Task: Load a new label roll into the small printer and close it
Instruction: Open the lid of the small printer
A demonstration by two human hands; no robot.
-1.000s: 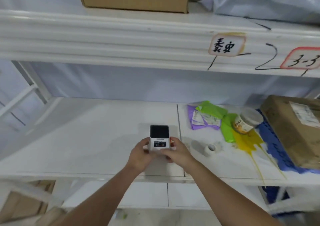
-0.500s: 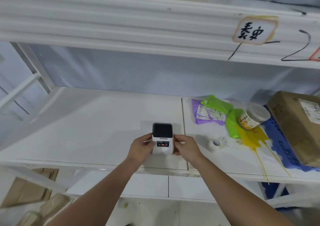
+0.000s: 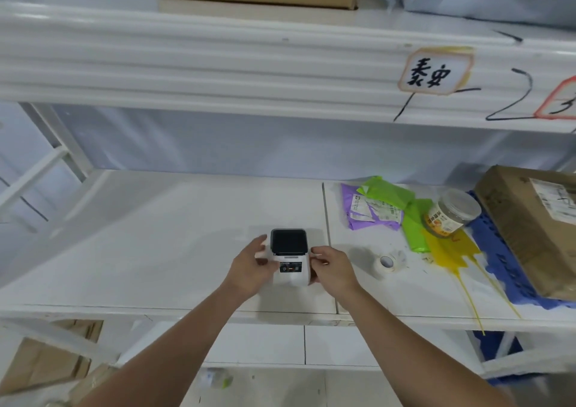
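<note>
A small white label printer [image 3: 290, 258] with a dark lid stands on the white shelf [image 3: 149, 250], near its front edge. The lid looks slightly raised at the front. My left hand [image 3: 251, 269] cups the printer's left side, fingers spread and lifted near the lid. My right hand [image 3: 332, 269] holds its right side with thumb and fingertips. A white label roll [image 3: 386, 264] lies on the shelf to the right of my right hand, apart from it.
At the right of the shelf lie purple and green mailer bags [image 3: 383, 207], a tipped clear jar [image 3: 452, 213], a yellow bag [image 3: 452, 247], a blue sheet and a cardboard box [image 3: 536, 226]. An upper shelf beam [image 3: 218, 73] hangs overhead.
My left fingers have lifted off the printer's side and spread near the lid. The lid's front edge appears slightly raised. The printer stays in the same spot on the shelf.
</note>
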